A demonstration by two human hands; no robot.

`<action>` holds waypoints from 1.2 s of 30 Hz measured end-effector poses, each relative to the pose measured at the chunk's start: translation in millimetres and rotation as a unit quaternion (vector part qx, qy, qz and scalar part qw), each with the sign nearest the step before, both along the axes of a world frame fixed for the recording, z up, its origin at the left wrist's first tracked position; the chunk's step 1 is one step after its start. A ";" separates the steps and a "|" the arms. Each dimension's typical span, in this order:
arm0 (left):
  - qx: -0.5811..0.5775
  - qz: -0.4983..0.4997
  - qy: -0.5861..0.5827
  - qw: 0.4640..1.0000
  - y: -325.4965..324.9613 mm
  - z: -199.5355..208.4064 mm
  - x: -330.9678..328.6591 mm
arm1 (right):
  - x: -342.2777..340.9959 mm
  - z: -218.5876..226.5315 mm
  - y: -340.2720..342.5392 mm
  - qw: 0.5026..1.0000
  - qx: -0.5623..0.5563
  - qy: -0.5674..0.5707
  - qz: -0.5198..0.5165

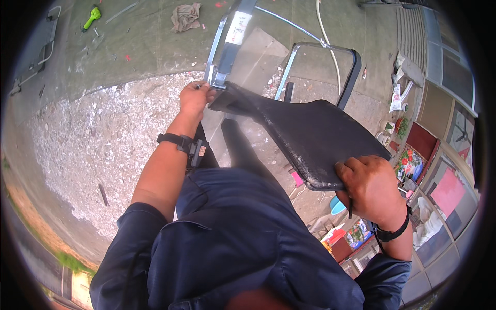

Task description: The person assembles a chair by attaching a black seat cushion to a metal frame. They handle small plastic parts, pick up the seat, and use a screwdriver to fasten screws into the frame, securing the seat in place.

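Observation:
A curved black panel with rounded corners and a worn, speckled edge lies across the middle. My right hand is closed on its near right corner, with the fingers over the top. At the panel's narrow far-left end, my left hand is closed by the lower end of a shiny metal frame. The fingertips press together there; exactly what they pinch is too small to tell. A white label with handwriting is stuck on a flat bar beside that frame. Beyond the panel stands a rounded metal tube loop, partly black.
Pale chips litter the ground at left. Farther off lie a bright green power tool and a crumpled cloth. A pale hose runs behind the tube loop. Potted plants and a windowed wall line the right side.

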State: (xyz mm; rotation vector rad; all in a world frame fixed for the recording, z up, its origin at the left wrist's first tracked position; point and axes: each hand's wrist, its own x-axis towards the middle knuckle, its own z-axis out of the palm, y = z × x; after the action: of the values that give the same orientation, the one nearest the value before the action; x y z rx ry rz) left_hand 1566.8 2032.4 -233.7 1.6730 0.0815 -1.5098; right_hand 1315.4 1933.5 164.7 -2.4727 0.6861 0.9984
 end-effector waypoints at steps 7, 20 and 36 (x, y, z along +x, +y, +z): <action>0.006 -0.026 -0.043 0.999 -3.5 4.3 -2.4 | 0.7 1.2 3.6 1.000 -0.001 -0.030 -0.003; -0.034 -0.145 -0.037 0.988 2.4 2.7 9.7 | -2.4 1.8 3.2 0.998 -0.010 -0.046 -0.037; -0.048 -0.152 0.014 0.987 4.7 -18.9 24.3 | -1.7 2.0 -0.5 0.998 -0.006 -0.050 -0.047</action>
State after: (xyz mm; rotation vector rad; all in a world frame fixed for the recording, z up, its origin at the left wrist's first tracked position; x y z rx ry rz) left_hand 1591.2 2037.0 -252.5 1.6406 -0.2381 -1.7340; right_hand 1313.7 1933.0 166.7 -2.4567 0.7686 0.8320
